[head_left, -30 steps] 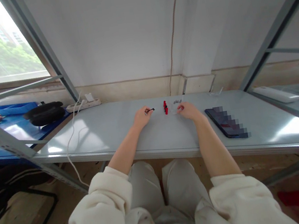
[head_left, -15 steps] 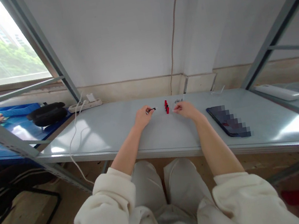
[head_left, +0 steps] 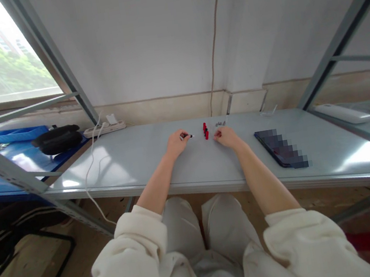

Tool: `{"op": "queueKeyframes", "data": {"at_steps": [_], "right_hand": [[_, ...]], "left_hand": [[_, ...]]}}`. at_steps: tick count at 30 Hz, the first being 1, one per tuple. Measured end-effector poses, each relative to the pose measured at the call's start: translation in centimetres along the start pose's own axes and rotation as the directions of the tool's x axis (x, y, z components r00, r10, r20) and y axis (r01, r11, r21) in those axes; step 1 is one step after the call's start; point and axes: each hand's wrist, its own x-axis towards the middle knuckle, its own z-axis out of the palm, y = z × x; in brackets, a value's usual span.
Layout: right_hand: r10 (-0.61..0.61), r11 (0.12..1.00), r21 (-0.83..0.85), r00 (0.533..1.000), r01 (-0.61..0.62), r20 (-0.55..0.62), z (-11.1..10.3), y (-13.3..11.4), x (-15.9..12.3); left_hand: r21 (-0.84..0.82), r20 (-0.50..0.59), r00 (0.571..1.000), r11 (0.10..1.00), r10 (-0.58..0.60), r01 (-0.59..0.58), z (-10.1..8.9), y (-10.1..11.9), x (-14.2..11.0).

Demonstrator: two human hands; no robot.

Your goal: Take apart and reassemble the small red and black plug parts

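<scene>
My left hand [head_left: 176, 143] pinches a thin black rod-like piece [head_left: 186, 136], which points right and has a pale tip. Its exact kind is too small to make out. Between my hands, several small red and black pieces [head_left: 206, 134] lie in a short row on the grey table. My right hand [head_left: 227, 137] is closed just right of that row, fingertips together near the tabletop; whatever they hold, if anything, is hidden. Behind my right hand sit several small grey pieces [head_left: 219, 124], seemingly in something clear.
A dark phone [head_left: 280, 149] lies right of my right forearm. At the back left is a white power strip [head_left: 106, 129] whose cable hangs over the front edge. Metal frame posts bound both sides. Beyond the left one, a blue table holds a black case [head_left: 57, 140] and a blue tray [head_left: 16, 134].
My right hand has moved left from the grey pieces toward the red and black row. A pale tip now shows on the black piece in my left hand, which has stayed nearly still.
</scene>
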Motion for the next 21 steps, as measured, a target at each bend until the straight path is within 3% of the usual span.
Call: {"op": "queueKeyframes", "data": {"at_steps": [11,21], "right_hand": [[0.016,1.0,-0.014,1.0,-0.016,-0.014,0.45,0.1,0.05],[0.048,0.997,-0.057,0.999,-0.047,0.017,0.38,0.34,-0.05]], "left_hand": [[-0.099,0.037,0.999,0.994,-0.038,0.042,-0.3,0.49,0.06],[-0.441,0.2,0.975,0.88,-0.093,0.174,0.3,-0.03,0.2]]}}
